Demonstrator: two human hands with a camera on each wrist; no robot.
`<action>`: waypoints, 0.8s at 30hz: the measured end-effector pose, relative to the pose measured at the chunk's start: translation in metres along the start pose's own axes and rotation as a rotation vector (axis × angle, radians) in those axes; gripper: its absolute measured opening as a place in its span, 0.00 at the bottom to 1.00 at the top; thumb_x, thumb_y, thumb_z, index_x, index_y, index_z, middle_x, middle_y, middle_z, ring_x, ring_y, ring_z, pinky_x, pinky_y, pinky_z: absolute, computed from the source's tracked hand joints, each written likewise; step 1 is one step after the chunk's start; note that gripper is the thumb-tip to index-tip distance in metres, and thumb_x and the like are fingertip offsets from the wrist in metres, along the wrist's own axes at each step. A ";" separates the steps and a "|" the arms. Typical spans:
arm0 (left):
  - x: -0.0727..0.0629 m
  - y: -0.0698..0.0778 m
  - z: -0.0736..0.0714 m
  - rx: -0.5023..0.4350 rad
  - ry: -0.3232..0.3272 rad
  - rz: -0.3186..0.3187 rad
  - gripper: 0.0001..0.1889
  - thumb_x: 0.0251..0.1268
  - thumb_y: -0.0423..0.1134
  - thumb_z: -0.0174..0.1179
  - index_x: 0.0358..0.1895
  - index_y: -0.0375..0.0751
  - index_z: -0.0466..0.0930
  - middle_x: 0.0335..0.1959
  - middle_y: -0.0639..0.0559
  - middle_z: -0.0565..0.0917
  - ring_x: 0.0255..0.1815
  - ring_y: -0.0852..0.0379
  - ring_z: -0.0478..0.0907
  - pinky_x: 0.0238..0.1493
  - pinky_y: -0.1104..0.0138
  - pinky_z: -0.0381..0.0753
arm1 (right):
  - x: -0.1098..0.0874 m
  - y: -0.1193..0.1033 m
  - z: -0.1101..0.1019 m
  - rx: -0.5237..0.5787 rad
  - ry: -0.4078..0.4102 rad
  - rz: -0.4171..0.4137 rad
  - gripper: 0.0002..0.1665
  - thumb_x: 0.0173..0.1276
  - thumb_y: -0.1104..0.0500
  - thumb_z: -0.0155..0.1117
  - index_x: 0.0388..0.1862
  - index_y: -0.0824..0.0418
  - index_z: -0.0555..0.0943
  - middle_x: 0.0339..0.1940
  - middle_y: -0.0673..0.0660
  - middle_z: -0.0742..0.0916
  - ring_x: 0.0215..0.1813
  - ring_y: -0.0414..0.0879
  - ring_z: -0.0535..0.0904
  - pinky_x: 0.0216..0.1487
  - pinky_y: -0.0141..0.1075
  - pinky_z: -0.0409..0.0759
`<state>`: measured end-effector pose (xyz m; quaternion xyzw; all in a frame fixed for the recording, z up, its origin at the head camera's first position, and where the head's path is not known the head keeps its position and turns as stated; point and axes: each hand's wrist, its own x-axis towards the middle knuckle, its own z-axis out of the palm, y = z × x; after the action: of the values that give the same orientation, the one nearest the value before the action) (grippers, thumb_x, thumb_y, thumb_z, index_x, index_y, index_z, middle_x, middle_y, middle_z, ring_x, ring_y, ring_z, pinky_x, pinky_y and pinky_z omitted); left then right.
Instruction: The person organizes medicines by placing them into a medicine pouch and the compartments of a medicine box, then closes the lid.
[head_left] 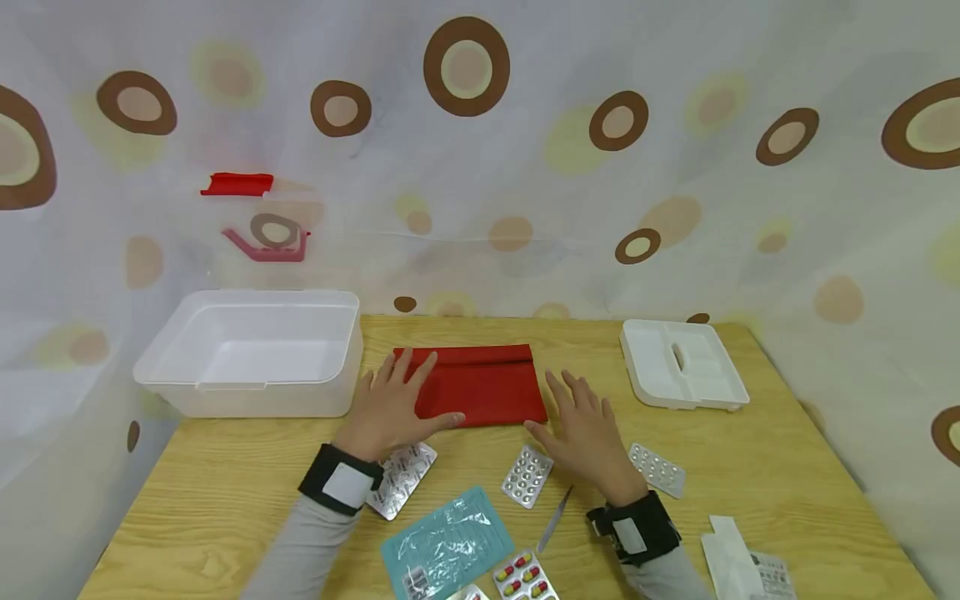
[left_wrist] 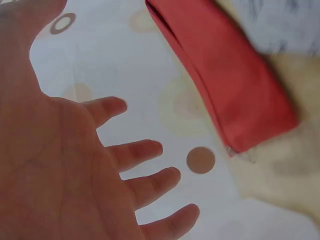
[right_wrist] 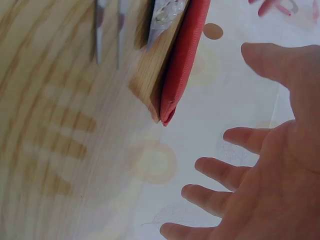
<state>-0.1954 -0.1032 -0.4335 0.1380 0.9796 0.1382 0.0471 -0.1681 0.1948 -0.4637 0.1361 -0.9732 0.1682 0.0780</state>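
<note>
Wooden table (head_left: 787,450) bears red pouch (head_left: 487,387)

A white bin (head_left: 255,402) stands back left. Right of it the pouch lies flat, left hand (head_left: 386,417) at its left end, right hand (head_left: 591,437) by its right, both gripping nothing, fingers spread. Nearer lie a teal packet (head_left: 450,540) and tweezers (head_left: 555,520).

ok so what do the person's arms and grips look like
Both sleeves are plain light grey, ending at black wrist bands, each with a whitish rectangular patch. The left grip and right grip are bare: no gloves or rings show.
</note>
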 end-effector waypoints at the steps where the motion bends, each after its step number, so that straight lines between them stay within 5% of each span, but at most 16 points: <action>1: 0.006 0.001 -0.003 0.012 -0.003 -0.006 0.55 0.56 0.81 0.51 0.83 0.54 0.52 0.83 0.38 0.51 0.81 0.32 0.48 0.74 0.34 0.53 | 0.000 0.000 0.000 0.004 0.000 0.000 0.49 0.69 0.40 0.66 0.80 0.62 0.62 0.76 0.71 0.68 0.76 0.75 0.59 0.67 0.76 0.57; 6: 0.036 0.000 -0.013 0.054 -0.072 -0.037 0.53 0.60 0.79 0.48 0.83 0.53 0.51 0.82 0.37 0.53 0.81 0.33 0.51 0.73 0.35 0.55 | -0.001 0.000 -0.003 0.011 -0.007 0.009 0.47 0.68 0.43 0.68 0.79 0.61 0.64 0.76 0.70 0.69 0.77 0.74 0.60 0.67 0.75 0.58; 11: 0.066 -0.004 -0.010 0.060 -0.137 -0.069 0.43 0.70 0.67 0.51 0.82 0.49 0.54 0.80 0.37 0.58 0.79 0.34 0.54 0.72 0.36 0.59 | -0.001 0.001 -0.004 0.009 -0.017 0.007 0.45 0.66 0.47 0.70 0.78 0.61 0.66 0.76 0.68 0.70 0.77 0.72 0.60 0.68 0.75 0.58; 18: 0.097 -0.009 -0.001 0.146 -0.106 -0.099 0.30 0.77 0.52 0.54 0.76 0.46 0.65 0.70 0.36 0.72 0.68 0.35 0.71 0.61 0.42 0.75 | -0.001 0.003 -0.007 0.026 -0.041 -0.023 0.51 0.61 0.45 0.75 0.79 0.59 0.64 0.77 0.67 0.69 0.77 0.72 0.59 0.68 0.76 0.56; 24: 0.106 -0.014 0.000 0.104 -0.064 -0.054 0.20 0.72 0.39 0.61 0.62 0.37 0.75 0.60 0.33 0.75 0.60 0.34 0.73 0.52 0.45 0.80 | -0.003 0.007 -0.006 0.028 -0.059 -0.034 0.54 0.60 0.42 0.75 0.80 0.57 0.62 0.77 0.66 0.69 0.78 0.72 0.59 0.68 0.75 0.56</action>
<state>-0.3002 -0.0858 -0.4427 0.1181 0.9868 0.0814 0.0746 -0.1667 0.2039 -0.4606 0.1586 -0.9702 0.1763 0.0504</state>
